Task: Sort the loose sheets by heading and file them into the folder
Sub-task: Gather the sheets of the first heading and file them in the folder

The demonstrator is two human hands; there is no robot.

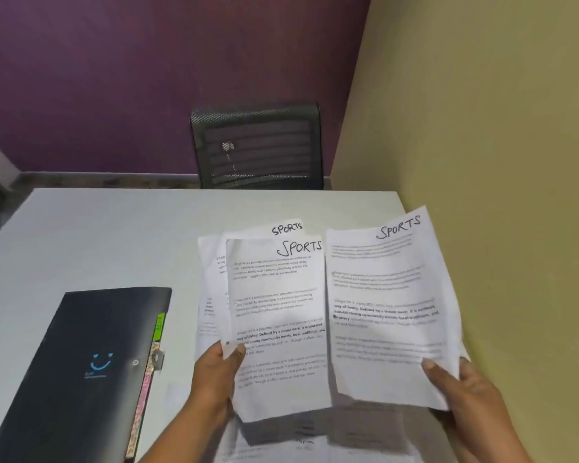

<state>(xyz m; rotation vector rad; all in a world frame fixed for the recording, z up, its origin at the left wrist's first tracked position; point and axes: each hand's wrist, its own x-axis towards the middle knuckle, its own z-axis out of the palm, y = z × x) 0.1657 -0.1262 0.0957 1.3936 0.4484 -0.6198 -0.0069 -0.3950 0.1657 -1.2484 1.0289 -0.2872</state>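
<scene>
My left hand (pixel 216 372) pinches a fanned bunch of printed sheets (pixel 274 315) at their left edge; the front one is headed SPORTS, and another SPORTS heading shows behind it. My right hand (pixel 465 392) holds a single SPORTS sheet (pixel 388 305) by its lower right corner, just to the right of the bunch. Both are lifted above the white table (pixel 97 235). A black folder (pixel 84 372) with a blue smile logo lies shut at the left, with coloured tabs along its right edge. More printed sheets (pixel 295 446) lie on the table under my hands.
A black mesh chair (pixel 258 148) stands behind the table's far edge. A yellow wall (pixel 498 128) runs close along the table's right side. A purple wall is at the back.
</scene>
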